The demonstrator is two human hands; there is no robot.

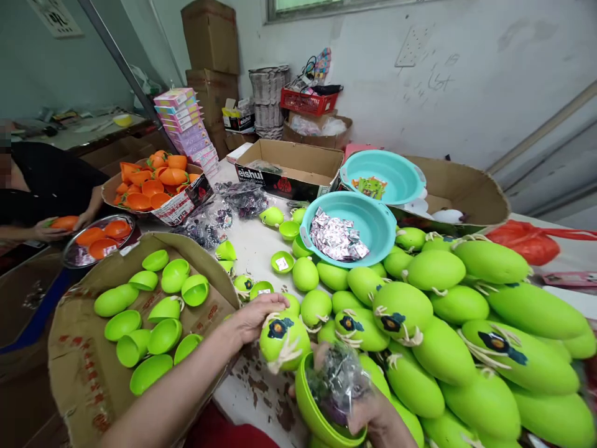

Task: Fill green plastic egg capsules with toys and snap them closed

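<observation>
Low at six o'clock, the right hand [380, 418] has its fingers bent round a clear bag [340, 373] in the mouth of a green shell [309, 406], though blur hides how firmly; the left hand [255, 313] curls its fingers over an eyed shell [285, 341] at that shell's eleven o'clock. Bulging film could snag between rims, and a bump toward two o'clock might set the egg pile [445, 348] rolling.

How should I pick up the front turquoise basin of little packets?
Probably by the rim handles, coming from left and right together: they jut outward from the front turquoise basin, while green eggs crowd its near edge.
</observation>
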